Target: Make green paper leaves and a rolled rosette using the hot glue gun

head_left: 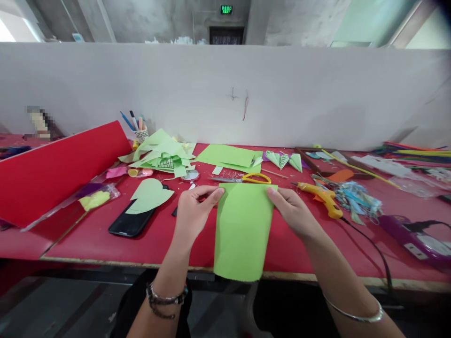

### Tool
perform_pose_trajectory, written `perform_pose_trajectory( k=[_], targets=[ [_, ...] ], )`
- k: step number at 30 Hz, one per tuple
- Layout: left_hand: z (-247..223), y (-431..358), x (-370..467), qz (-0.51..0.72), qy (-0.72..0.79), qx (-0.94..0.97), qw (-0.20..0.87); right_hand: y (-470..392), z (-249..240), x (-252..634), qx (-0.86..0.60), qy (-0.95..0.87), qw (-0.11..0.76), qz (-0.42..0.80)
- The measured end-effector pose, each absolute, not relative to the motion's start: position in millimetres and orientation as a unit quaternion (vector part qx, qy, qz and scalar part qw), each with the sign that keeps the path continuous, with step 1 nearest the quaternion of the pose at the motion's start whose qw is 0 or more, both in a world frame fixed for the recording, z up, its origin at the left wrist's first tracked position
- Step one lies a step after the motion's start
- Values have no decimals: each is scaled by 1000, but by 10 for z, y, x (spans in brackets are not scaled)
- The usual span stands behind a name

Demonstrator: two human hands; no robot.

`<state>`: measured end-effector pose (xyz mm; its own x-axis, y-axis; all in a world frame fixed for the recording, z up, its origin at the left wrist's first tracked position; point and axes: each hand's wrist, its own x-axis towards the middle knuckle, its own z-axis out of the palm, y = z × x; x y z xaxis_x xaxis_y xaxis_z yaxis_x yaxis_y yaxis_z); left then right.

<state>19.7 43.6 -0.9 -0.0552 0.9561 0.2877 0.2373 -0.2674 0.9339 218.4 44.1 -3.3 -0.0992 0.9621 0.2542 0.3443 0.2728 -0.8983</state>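
Currently left fingers (213, 195) and right fingers (276, 195) pinch top corners of green sheet (244, 230) between them, scissors (240, 180) just beyond; seemingly a positioning step, next move likely needs both grips even.

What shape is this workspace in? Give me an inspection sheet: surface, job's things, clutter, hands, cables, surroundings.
Surface: red tabletop, crowded toward the back.
Job's things: green sheet, bottom edge curved.
Clutter: green paper pile; black phone partly under a green cutout; yellow-handled scissors beyond the sheet.
Hands: left hand and right hand each hold a top corner of the sheet.
Cables: black cord from the yellow glue gun, reaching the front edge.
Surroundings: white partition behind, lit exit sign above it.
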Motion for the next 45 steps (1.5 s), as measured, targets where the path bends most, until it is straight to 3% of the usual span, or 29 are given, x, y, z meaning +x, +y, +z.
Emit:
perform_pose_trajectory(
  k=[8,15,20,29,37,45],
  targets=[
    [-24,451,164,552,471,584,364,445,-56,2166,-497,-703,400,314],
    [-58,437,178,440,359,555,607,414,-27,2141,-476,-704,421,316],
    [-108,421,195,405,436,541,594,405,-9,2140,-480,-693,429,323],
    [-105,368,253,352,418,594,590,401,-12,2131,-512,-684,431,290],
    [-97,382,182,337,391,550,656,372,7,2088,-519,-707,422,229],
    [-147,400,213,347,388,576,631,369,1,2062,-521,-693,421,266]
  ],
)
